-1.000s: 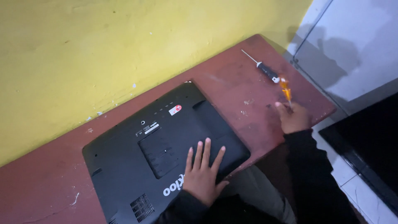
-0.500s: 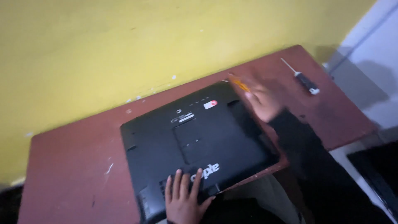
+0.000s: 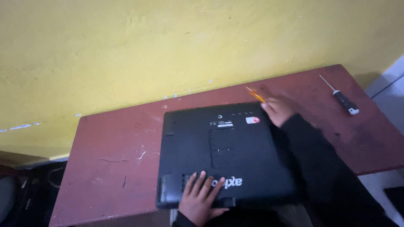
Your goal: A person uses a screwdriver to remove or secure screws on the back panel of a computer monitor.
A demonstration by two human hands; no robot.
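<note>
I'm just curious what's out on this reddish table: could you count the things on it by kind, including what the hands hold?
Laptops: 1, the black laptop lying bottom up, left hand flat on it.
Screwdrivers: 2, the orange-handled screwdriver in the right hand, and the black-handled screwdriver lying apart.
Total: 3.

The left hand (image 3: 201,196) lies palm down at the bottom of the view, fingers (image 3: 203,181) spread slightly and pointing away from the body, its wrist leaving the lower edge. The right hand (image 3: 277,110) reaches farther forward on a dark-sleeved arm stretched diagonally across, its fingers curled closed in a grip, blurred so finer detail cannot be made out.
</note>
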